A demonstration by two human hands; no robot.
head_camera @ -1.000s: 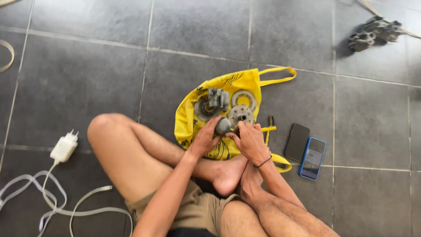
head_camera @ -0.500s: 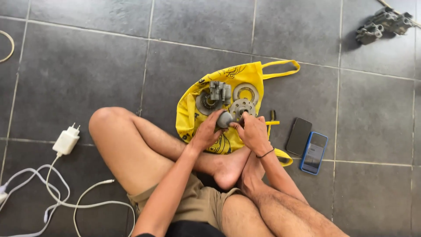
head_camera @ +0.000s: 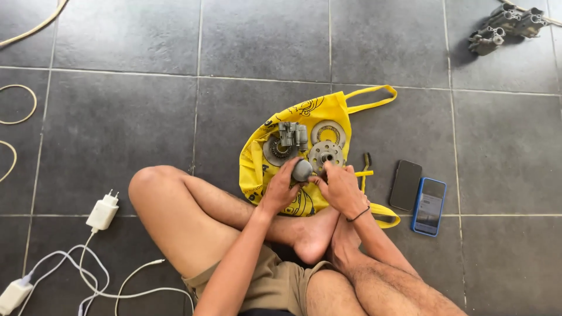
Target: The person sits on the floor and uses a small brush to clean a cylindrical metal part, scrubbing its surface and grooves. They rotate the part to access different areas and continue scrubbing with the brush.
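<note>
A flat yellow cloth bag (head_camera: 304,126) with dark printed figures lies spread on the grey tiled floor (head_camera: 117,134), its loop handles reaching to the right — it serves as a mat just ahead of the person's crossed legs. To its right, near but apart, two phones lie side by side: a black rectangular phone (head_camera: 405,185) with a dark, unlit face, and just beside it a blue-cased phone (head_camera: 429,206) whose screen is lit — pale bands at top and bottom, darker in the middle.
</note>
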